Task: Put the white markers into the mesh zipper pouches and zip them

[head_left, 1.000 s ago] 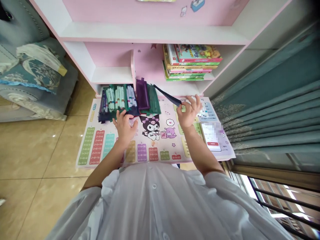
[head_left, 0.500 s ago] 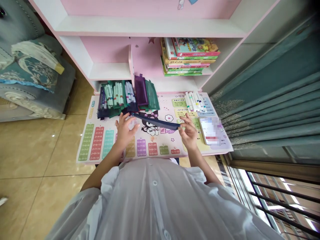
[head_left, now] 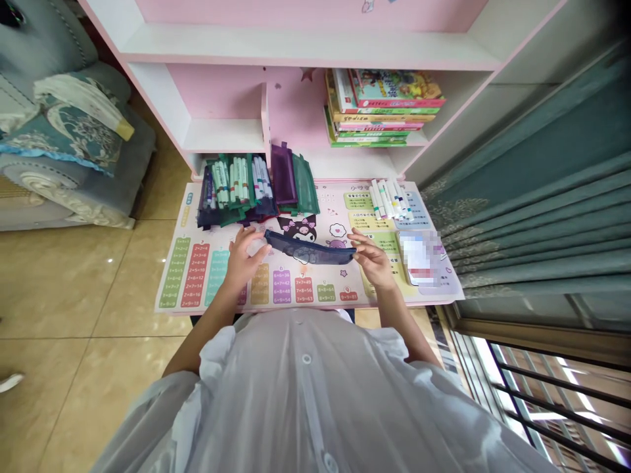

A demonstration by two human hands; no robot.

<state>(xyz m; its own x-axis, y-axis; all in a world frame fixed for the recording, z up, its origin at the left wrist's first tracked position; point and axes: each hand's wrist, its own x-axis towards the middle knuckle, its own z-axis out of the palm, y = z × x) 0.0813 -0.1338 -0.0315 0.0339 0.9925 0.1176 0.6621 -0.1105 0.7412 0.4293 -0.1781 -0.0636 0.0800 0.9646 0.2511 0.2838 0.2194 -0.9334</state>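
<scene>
A dark blue mesh pouch (head_left: 309, 248) is stretched level above the desk mat (head_left: 197, 276), and I hold one end in each hand. My left hand (head_left: 244, 257) pinches its left end. My right hand (head_left: 371, 256) pinches its right end. Behind it, at the back of the desk, lie several more pouches: green and navy ones filled with marker pens (head_left: 235, 185), then an empty purple pouch (head_left: 282, 175) and an empty green pouch (head_left: 305, 184). A loose bunch of white marker pens (head_left: 389, 198) lies to the right, beyond my right hand.
A phone (head_left: 418, 257) lies on the mat at the right, close to my right hand. A stack of books (head_left: 382, 108) fills the pink shelf behind. A teal curtain (head_left: 532, 210) hangs right of the desk, a sofa (head_left: 59, 144) stands left.
My right hand drew the blue pouch from the back right toward me. My left hand left the marker pouches and took its other end. The pouch now hangs flat between both hands.
</scene>
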